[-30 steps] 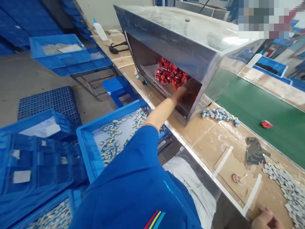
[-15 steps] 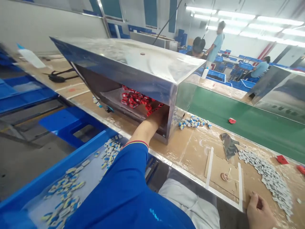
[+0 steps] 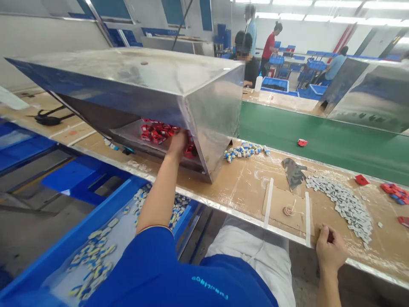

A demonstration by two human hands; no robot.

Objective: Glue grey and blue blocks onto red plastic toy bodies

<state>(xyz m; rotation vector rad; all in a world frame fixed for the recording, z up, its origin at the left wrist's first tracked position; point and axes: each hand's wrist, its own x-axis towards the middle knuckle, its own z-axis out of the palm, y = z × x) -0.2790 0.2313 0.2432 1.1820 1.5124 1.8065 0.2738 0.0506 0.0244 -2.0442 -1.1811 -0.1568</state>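
Note:
My left hand (image 3: 179,141) reaches under a metal hood (image 3: 212,98), in among a heap of small red pieces (image 3: 156,132). Its fingers are hidden in the shade and by the back of the hand. My right hand (image 3: 330,247) rests at the table's front edge with its fingers curled and thumb against them. What is inside that grip, if anything, does not show. Left of it lies a cardboard square (image 3: 284,213) held by white tape strips, with a small round reddish object (image 3: 288,211) and a thin stick on it. Beyond it spread many flat grey pieces (image 3: 345,204).
Blue-and-white small pieces (image 3: 246,150) lie beside the hood. A green conveyor belt (image 3: 335,149) carries one red piece (image 3: 302,142). More red pieces (image 3: 394,192) are at the right. A blue crate (image 3: 105,200) of small pieces stands below left. Other people (image 3: 270,47) are in the background.
My left hand has come from behind the hood's right side into view over the red pieces. My right hand stays curled at the table edge. The view has turned a little right.

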